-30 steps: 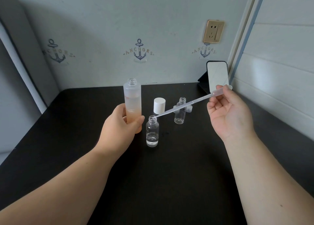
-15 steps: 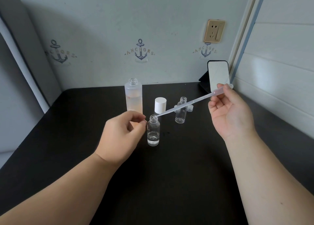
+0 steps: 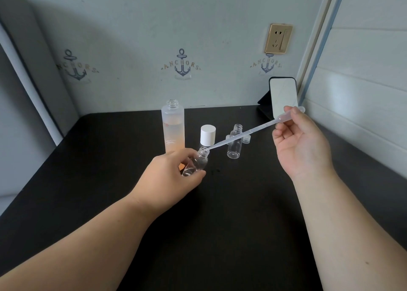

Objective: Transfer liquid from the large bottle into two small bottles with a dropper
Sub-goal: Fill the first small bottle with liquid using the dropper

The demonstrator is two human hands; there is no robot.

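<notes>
Black surface [image 3: 220, 213]: left hand [image 3: 169, 174] grips tilted small bottle [image 3: 197, 162]; right hand [image 3: 301, 145] pinches dropper [image 3: 246, 134], tip slanting down-left into its mouth.

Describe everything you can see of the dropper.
The dropper is a long, slim pipette of clear, slightly cloudy plastic, in one piece: a wider bulb at the top and a thin stem that narrows to a fine tip. The right hand pinches the bulb end. It slants down toward the left, above the black table, and its tip sits at the open mouth of the small bottle that the left hand holds tilted. Whether it holds liquid cannot be told.
</notes>
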